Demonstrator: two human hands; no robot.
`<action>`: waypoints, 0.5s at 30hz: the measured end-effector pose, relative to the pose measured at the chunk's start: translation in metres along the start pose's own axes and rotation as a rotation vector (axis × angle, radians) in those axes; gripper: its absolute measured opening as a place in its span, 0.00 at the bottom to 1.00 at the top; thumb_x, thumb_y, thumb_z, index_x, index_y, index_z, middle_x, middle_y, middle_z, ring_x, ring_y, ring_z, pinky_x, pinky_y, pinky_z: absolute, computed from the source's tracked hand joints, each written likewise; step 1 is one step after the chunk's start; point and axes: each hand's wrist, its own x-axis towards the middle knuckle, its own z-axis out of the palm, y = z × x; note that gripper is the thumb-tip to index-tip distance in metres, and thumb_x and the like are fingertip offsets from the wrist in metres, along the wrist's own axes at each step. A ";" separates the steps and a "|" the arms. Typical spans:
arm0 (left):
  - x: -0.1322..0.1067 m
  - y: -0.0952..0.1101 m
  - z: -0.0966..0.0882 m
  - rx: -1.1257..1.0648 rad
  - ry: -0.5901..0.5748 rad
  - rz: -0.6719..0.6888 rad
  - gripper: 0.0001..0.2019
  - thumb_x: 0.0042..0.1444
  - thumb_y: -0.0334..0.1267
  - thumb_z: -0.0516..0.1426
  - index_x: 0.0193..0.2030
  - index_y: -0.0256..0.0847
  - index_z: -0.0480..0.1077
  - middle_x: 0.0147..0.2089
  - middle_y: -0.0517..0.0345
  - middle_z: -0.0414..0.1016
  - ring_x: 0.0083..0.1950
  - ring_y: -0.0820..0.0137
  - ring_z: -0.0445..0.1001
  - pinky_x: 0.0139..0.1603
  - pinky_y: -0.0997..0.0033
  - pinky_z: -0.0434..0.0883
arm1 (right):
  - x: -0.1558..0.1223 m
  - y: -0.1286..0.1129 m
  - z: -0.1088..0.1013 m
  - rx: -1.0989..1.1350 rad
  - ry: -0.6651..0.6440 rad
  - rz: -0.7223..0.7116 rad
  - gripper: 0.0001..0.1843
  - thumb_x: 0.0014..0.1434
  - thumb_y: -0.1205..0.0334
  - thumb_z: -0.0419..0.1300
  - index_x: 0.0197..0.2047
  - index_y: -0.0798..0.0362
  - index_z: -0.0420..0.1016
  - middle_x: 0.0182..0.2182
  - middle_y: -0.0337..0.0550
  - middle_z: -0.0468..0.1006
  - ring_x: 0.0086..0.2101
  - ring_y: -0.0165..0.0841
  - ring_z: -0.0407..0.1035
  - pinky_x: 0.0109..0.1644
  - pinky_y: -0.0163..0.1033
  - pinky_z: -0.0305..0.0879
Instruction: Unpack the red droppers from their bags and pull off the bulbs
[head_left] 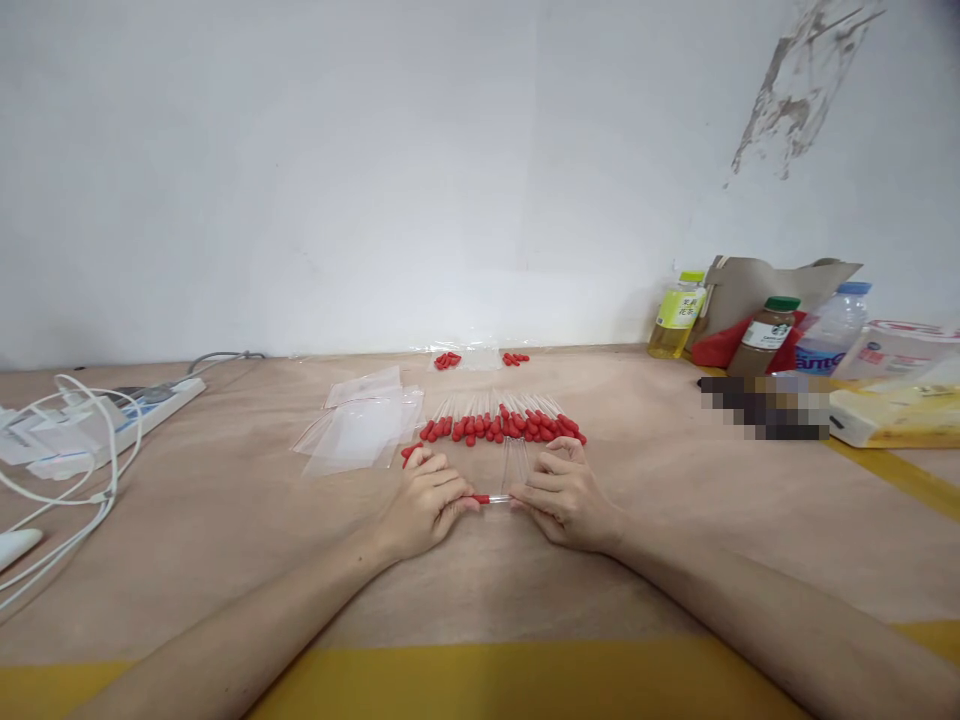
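There are 2 bare hands, the left hand (424,505) and the right hand (562,495), and they pinch 1 clear glass dropper with a red rubber bulb (491,498) between them. Beyond it lies 1 row of red-bulbed glass droppers (502,427), roughly 20 and too crowded to count exactly. Further back are 2 small clusters of loose red bulbs (448,360). 1 pile of clear plastic zip bags (360,425) cannot be counted. There are 3 bottles: 1 yellow tea bottle (677,315), 1 brown green-capped bottle (765,337) and 1 clear blue-capped bottle (832,328). There is also 1 brown paper bag (757,280) and 1 white power strip (161,405).
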 end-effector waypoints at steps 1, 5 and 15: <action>0.000 0.001 0.000 0.009 0.002 0.013 0.12 0.59 0.39 0.50 0.28 0.40 0.69 0.25 0.60 0.71 0.30 0.71 0.61 0.41 0.64 0.54 | 0.000 -0.001 -0.001 -0.003 -0.001 -0.001 0.09 0.58 0.63 0.52 0.32 0.50 0.73 0.19 0.35 0.70 0.27 0.28 0.57 0.47 0.44 0.46; -0.004 0.000 0.003 0.031 0.028 0.063 0.11 0.58 0.37 0.50 0.27 0.40 0.69 0.23 0.60 0.70 0.30 0.71 0.61 0.39 0.64 0.56 | 0.000 -0.004 -0.005 0.009 0.001 -0.010 0.10 0.58 0.63 0.51 0.30 0.51 0.72 0.17 0.35 0.68 0.26 0.28 0.57 0.46 0.43 0.46; -0.020 -0.055 -0.041 -0.040 0.350 -0.502 0.12 0.56 0.42 0.50 0.41 0.42 0.72 0.39 0.55 0.72 0.40 0.67 0.70 0.36 0.71 0.67 | -0.012 0.044 -0.005 0.004 0.107 0.474 0.09 0.58 0.61 0.52 0.37 0.50 0.74 0.29 0.39 0.77 0.29 0.29 0.65 0.43 0.41 0.49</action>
